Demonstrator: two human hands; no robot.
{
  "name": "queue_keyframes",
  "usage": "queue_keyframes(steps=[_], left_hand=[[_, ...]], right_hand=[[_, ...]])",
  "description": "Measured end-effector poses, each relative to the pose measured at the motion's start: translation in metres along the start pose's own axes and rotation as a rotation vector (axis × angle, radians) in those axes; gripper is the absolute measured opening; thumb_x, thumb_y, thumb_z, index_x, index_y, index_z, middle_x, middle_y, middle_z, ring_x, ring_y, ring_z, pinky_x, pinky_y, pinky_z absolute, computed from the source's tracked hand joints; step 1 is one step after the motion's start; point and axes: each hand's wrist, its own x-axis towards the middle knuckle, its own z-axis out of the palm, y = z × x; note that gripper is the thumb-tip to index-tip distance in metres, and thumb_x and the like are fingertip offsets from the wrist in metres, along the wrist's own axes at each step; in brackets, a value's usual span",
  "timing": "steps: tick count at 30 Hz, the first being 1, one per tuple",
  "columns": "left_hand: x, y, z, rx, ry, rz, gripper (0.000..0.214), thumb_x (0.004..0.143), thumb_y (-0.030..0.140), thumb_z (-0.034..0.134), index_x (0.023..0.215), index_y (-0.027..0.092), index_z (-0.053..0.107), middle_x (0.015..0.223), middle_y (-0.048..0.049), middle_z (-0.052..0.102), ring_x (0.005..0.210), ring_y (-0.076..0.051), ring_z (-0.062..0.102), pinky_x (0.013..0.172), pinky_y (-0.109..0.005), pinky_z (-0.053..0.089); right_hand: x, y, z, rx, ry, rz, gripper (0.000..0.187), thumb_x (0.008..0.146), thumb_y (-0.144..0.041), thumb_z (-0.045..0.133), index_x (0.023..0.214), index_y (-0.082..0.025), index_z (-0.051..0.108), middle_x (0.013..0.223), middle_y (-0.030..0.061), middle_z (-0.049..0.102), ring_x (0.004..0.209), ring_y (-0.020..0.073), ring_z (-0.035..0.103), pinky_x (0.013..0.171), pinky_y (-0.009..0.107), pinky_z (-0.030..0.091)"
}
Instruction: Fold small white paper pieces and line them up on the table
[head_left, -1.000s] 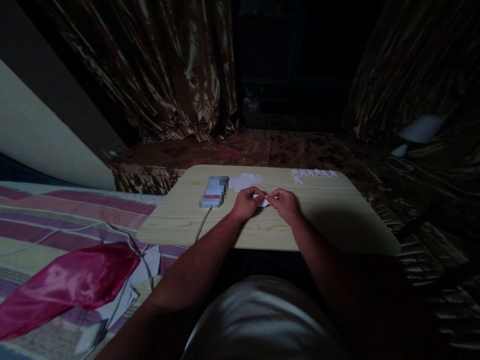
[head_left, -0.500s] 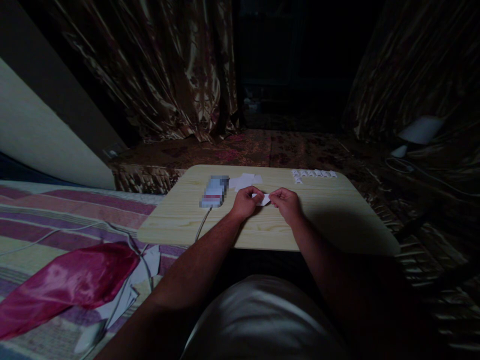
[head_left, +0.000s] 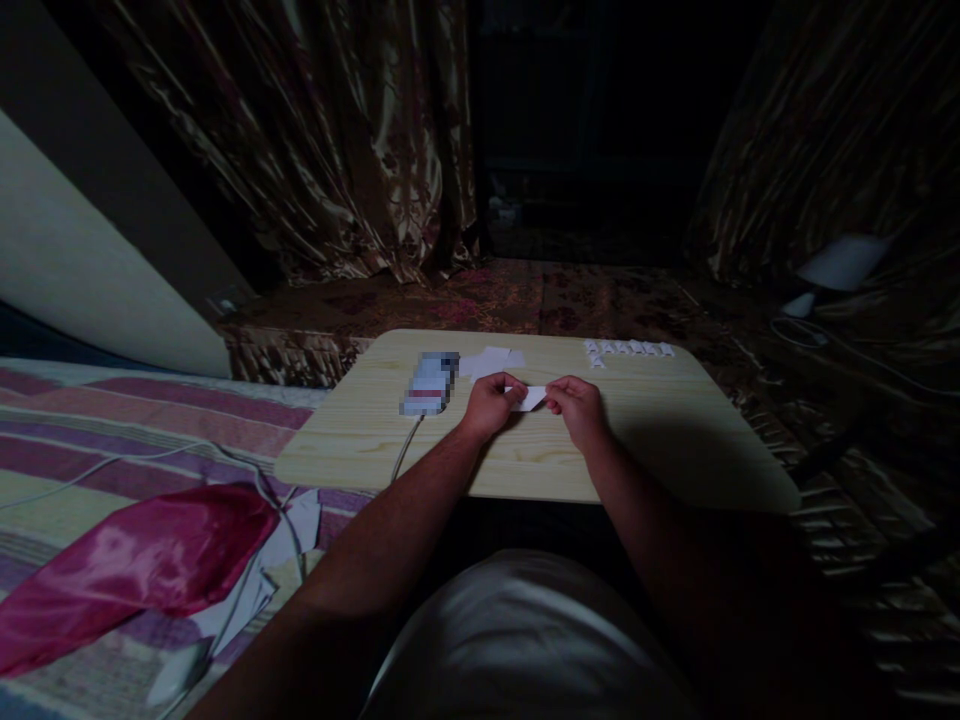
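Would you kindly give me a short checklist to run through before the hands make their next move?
1. Left hand holding the white paper: ok, thumb over it.
2. Right hand on the paper: ok, fingertips at its right end.
3. Small white pieces apart from both hands: ok, they lie near the far right corner.
4. Loose sheets apart from the left hand: cannot tell, they lie just beyond it.
5. Cable apart from the left forearm: cannot tell, it drops from sight beside it.
6. Even light on the table: not ok, its right side is shadowed.
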Motion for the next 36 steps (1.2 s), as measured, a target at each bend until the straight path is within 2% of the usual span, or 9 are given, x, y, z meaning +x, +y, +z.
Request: queue_keyframes(steps=[8, 21, 27, 36], left_hand=[[0.0, -0.002, 0.0, -0.029, 0.019, 0.018, 0.015, 0.067, 0.028, 0.07, 0.07, 0.014, 0.069, 0.071, -0.0044, 0.07, 0.062, -0.014, 0.057, 0.062, -0.026, 0.043], [0.0, 0.0, 0.0, -0.009, -0.031, 0.0, 0.018, 0.068, 0.032, 0.07, 0.07, 0.015, 0.067, 0.066, -0.0018, 0.066, 0.058, -0.012, 0.054, 0.059, -0.025, 0.042], [-0.004, 0.003, 0.001, 0.037, -0.103, 0.031, 0.018, 0.069, 0.032, 0.07, 0.071, 0.014, 0.068, 0.067, -0.0031, 0.067, 0.06, -0.013, 0.056, 0.061, -0.026, 0.044], [-0.007, 0.008, 0.002, 0.063, -0.141, 0.031, 0.021, 0.067, 0.034, 0.071, 0.071, 0.013, 0.068, 0.066, -0.0024, 0.066, 0.058, -0.012, 0.055, 0.059, -0.025, 0.042]], right_hand=[[0.0, -0.001, 0.0, -0.011, 0.07, -0.02, 0.014, 0.065, -0.031, 0.069, 0.065, -0.019, 0.063, 0.053, -0.0017, 0.062, 0.046, 0.0112, 0.05, 0.045, 0.024, 0.037], [-0.004, -0.004, 0.002, -0.1, -0.01, -0.041, 0.02, 0.069, -0.037, 0.069, 0.069, -0.018, 0.064, 0.052, -0.002, 0.059, 0.046, 0.0111, 0.049, 0.046, 0.024, 0.037], [-0.006, -0.004, 0.004, -0.168, -0.066, -0.043, 0.017, 0.069, -0.034, 0.068, 0.071, -0.017, 0.066, 0.056, -0.0001, 0.063, 0.048, 0.0117, 0.051, 0.048, 0.024, 0.039], [-0.008, -0.004, 0.005, -0.239, -0.11, -0.099, 0.013, 0.069, -0.031, 0.066, 0.069, -0.018, 0.067, 0.058, -0.0004, 0.063, 0.051, 0.0132, 0.054, 0.05, 0.024, 0.04]])
